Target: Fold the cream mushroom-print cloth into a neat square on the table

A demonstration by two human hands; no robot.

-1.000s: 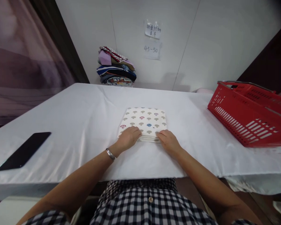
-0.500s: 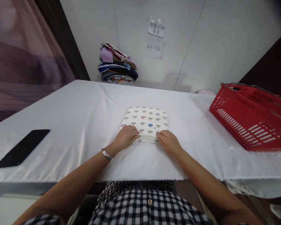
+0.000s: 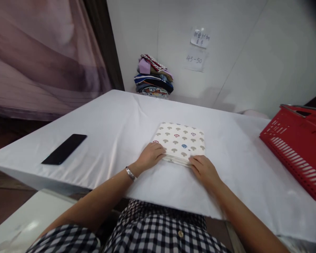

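Observation:
A folded white cloth (image 3: 180,140) printed with small mushrooms lies flat on the white-covered table (image 3: 116,119) in front of me. Its layers show along the near edge. My left hand (image 3: 151,155) grips the near left corner, fingers on top and thumb at the edge. On the near right corner, my right hand (image 3: 203,168) does the same, its fingers closed over the edge. The undersides of both thumbs are partly hidden.
A black phone-like slab (image 3: 64,149) lies at the left. Folded fabrics (image 3: 154,77) are piled at the back against the wall. A red plastic basket (image 3: 300,140) stands at the right. Two paper notes (image 3: 196,58) hang on the wall.
The head view has turned left, so everything appears shifted to the right and slightly tilted. Both hands stay at the same corners of the cloth.

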